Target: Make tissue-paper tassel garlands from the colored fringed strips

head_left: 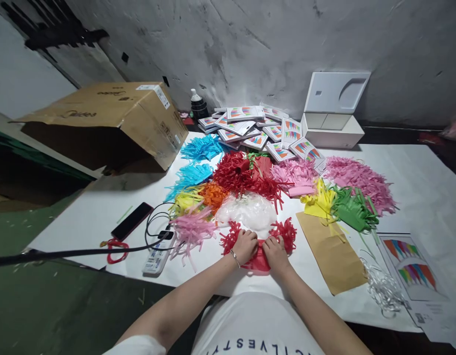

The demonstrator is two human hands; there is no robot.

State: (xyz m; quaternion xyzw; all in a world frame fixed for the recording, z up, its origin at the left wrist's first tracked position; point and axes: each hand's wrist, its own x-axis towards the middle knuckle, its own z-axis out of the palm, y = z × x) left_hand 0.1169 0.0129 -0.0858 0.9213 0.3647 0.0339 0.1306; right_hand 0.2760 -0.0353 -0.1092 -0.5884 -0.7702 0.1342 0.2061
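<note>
Red fringed paper (258, 261) lies on the white table near its front edge, with curly red strips spreading out on both sides. My left hand (245, 246) rests on its left part, fingers curled and pressed on the paper. On the right part, my right hand (276, 252) also has its fingers bent down onto the red paper. The two hands are close together, and what their fingertips pinch is partly hidden. Just behind them is a crumpled clear plastic bag (247, 211). A pile of dark red fringed paper (233, 172) sits beyond the bag.
Blue tassels (201, 148), a pink bundle (192, 229) and a phone (132, 221) lie left. Flat printed boxes (244, 113) are heaped behind. At right are green fringe (355, 212), brown paper (331, 256) and silver ties (385, 288). A carton (150, 125) stands back left.
</note>
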